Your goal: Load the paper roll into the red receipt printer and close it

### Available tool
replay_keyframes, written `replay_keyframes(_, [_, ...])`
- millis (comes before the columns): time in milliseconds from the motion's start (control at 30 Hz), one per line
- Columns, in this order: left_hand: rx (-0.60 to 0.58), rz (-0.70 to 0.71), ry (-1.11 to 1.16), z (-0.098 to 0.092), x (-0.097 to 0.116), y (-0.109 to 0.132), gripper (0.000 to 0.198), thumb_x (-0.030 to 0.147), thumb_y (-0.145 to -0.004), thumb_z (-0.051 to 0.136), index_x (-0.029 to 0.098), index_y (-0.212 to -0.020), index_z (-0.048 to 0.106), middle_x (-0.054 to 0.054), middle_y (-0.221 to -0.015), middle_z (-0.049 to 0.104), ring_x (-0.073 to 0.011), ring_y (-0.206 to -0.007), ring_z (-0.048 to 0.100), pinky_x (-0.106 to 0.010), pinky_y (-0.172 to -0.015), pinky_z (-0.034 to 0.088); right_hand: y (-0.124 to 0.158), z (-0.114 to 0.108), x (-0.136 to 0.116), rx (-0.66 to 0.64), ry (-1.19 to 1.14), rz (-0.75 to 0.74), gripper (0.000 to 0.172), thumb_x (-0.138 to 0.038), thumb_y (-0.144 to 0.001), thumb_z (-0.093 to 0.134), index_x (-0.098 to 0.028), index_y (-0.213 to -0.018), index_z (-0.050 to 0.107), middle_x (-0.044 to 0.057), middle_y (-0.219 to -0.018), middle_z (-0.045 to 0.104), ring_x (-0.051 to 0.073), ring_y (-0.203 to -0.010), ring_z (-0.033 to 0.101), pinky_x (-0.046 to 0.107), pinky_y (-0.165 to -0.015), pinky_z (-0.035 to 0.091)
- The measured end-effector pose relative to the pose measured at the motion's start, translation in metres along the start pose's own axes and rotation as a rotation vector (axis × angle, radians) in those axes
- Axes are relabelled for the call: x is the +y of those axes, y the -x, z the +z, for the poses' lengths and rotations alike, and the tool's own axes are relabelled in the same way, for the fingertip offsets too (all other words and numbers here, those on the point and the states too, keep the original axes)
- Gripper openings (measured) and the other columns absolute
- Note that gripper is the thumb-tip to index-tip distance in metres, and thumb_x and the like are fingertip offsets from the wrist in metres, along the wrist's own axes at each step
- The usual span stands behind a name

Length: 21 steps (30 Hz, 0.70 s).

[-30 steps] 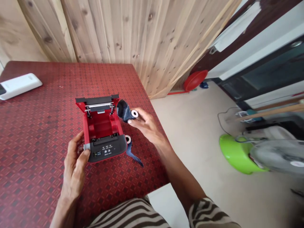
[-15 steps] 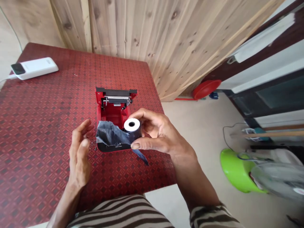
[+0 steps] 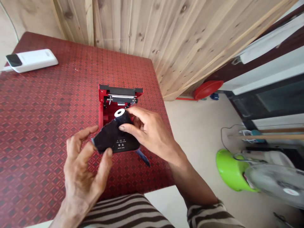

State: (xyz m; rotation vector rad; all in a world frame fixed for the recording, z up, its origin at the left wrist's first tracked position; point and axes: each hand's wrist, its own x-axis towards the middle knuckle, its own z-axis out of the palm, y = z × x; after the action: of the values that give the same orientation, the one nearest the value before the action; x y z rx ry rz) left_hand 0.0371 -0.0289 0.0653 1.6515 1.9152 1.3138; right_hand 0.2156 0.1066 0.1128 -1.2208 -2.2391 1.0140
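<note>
A small red and black receipt printer (image 3: 126, 145) sits on the table with its lid (image 3: 121, 91) standing up. My right hand (image 3: 152, 131) grips a paper roll (image 3: 120, 113), thumb in front and fingers behind, at the mouth of the printer's red bay. The roll has a white end with a dark hole and a dark outer layer. A loose flap (image 3: 105, 136) of that layer stretches left across the printer's front. My left hand (image 3: 85, 161) is at the flap's left end, fingers apart; a fingertip appears to touch the edge. A dark blue strip (image 3: 143, 157) hangs by the printer's lower right corner.
A white device with a dark screen (image 3: 33, 60) lies at the table's (image 3: 59, 95) far left, a cable attached. A wood-plank wall (image 3: 133, 25) rises behind. On the floor to the right are a red basin (image 3: 207, 89), a green tub (image 3: 229, 171) and a fan (image 3: 280, 180).
My right hand has moved the roll left and back toward the bay, tilting it. My left hand has come right to the end of the loose flap, which now stretches flatter.
</note>
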Motion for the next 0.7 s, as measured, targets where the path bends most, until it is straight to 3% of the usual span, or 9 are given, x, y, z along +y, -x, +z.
replay_keyframes(100, [0.033, 0.188, -0.082, 0.011, 0.005, 0.002, 0.011, 0.025, -0.096, 0.075, 0.028, -0.102, 0.067, -0.008, -0.134, 0.067, -0.0330, -0.120, 0.063, -0.055, -0.100, 0.051, -0.002, 0.011, -0.016, -0.074, 0.357, 0.041, 0.015, -0.019, -0.105, 0.073, -0.019, -0.120, 0.071, 0.009, -0.117, 0.081, 0.025, -0.107, 0.077, 0.035, -0.090, 0.055])
replay_keyframes(233, [0.037, 0.193, -0.159, 0.024, 0.006, -0.006, 0.006, 0.024, -0.094, 0.076, 0.026, -0.094, 0.070, -0.012, -0.117, 0.067, -0.0324, -0.104, 0.059, -0.051, -0.089, 0.047, -0.011, 0.023, -0.032, -0.220, 0.611, 0.074, 0.023, -0.014, -0.109, 0.058, -0.019, -0.129, 0.069, 0.011, -0.119, 0.081, 0.027, -0.101, 0.080, 0.035, -0.074, 0.054])
replay_keyframes(500, [0.013, 0.153, -0.173, 0.028, 0.005, -0.016, 0.003, 0.023, -0.097, 0.072, 0.025, -0.098, 0.074, -0.011, -0.108, 0.070, -0.0316, -0.099, 0.059, -0.050, -0.085, 0.044, -0.039, 0.028, -0.026, -0.379, 0.715, 0.071, 0.030, -0.014, -0.113, 0.046, -0.017, -0.123, 0.074, 0.015, -0.113, 0.084, 0.030, -0.109, 0.082, 0.037, -0.080, 0.059])
replay_keyframes(700, [0.030, 0.198, -0.153, 0.022, 0.002, -0.015, 0.009, 0.022, -0.098, 0.073, 0.025, -0.106, 0.075, -0.012, -0.117, 0.072, -0.0308, -0.106, 0.064, -0.050, -0.093, 0.049, -0.043, 0.031, -0.017, -0.359, 0.706, 0.039, 0.030, -0.014, -0.113, 0.048, -0.016, -0.121, 0.076, 0.015, -0.117, 0.083, 0.032, -0.111, 0.081, 0.039, -0.081, 0.060])
